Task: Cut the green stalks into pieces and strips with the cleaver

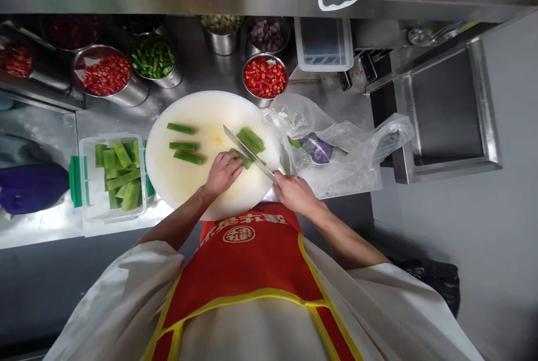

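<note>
Red apron [247, 271] — thin green slices [251, 140]

The long knife [247, 151] slants beside piled green slices [252, 139], perhaps touching them.

has the cutting board [197, 184] directly in front on the counter [214, 72], with sticks [184, 146] on its left half and slices [251, 140] on its right. holds the knife [247, 151] slantwise over the right half, handle in the right hand [294, 190], left hand [225, 171] just left of the blade. has a box [93, 194] of stalk pieces [126, 167] just left of the board and a bag [365, 137] around a vegetable [317, 149] beside its right edge. shows, behind the board, a pan [134, 92] of chillies [107, 75] and a pot [171, 78] of pods [153, 58] leftward, a bowl [263, 102] of peppers [265, 76] rightward, a tub [325, 41] right of that bowl.
</note>
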A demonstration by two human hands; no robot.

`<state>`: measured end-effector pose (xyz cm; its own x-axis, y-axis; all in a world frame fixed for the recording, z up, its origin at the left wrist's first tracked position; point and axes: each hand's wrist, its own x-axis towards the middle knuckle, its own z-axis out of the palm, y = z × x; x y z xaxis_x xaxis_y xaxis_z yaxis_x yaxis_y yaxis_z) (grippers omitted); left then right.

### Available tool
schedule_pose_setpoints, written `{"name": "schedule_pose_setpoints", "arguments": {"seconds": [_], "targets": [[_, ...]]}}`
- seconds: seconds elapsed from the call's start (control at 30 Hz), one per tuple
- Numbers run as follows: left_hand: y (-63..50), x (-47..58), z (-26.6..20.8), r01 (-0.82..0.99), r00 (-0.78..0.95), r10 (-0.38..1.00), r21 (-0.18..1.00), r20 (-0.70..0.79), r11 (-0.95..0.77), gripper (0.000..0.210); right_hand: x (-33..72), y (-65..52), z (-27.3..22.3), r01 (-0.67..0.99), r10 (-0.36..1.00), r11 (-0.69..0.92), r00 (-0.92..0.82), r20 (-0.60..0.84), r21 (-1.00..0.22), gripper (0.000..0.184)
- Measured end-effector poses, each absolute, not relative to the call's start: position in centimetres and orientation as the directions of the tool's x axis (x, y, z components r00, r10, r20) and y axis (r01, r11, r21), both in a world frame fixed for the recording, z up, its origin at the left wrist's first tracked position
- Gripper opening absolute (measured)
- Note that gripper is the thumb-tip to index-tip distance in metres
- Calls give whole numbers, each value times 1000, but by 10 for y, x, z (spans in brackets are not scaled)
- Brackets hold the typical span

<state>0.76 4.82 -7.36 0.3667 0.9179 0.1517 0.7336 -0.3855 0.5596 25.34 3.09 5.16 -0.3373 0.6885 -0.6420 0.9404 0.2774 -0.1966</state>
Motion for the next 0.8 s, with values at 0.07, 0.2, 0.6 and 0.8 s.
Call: {"name": "schedule_pose_setpoints", "arguments": {"seconds": [0.07, 0.2, 0.6, 0.8], "targets": [[43, 3, -77, 712, 387, 905, 568, 175, -414, 25, 252, 29, 54, 934, 668, 292, -354, -655, -207, 25], [44, -5, -79, 683, 440, 875, 556, 203, -473, 24, 248, 26, 59, 927, 651, 304, -370, -663, -218, 25], [50, -8, -79, 690, 461, 879, 572, 124, -443, 24, 246, 10, 75, 927, 640, 314, -367, -675, -206, 27], [49, -6, -77, 696, 473, 866, 533, 164, -481, 26, 263, -7, 84, 929, 633, 334, -347, -692, -160, 32]]}}
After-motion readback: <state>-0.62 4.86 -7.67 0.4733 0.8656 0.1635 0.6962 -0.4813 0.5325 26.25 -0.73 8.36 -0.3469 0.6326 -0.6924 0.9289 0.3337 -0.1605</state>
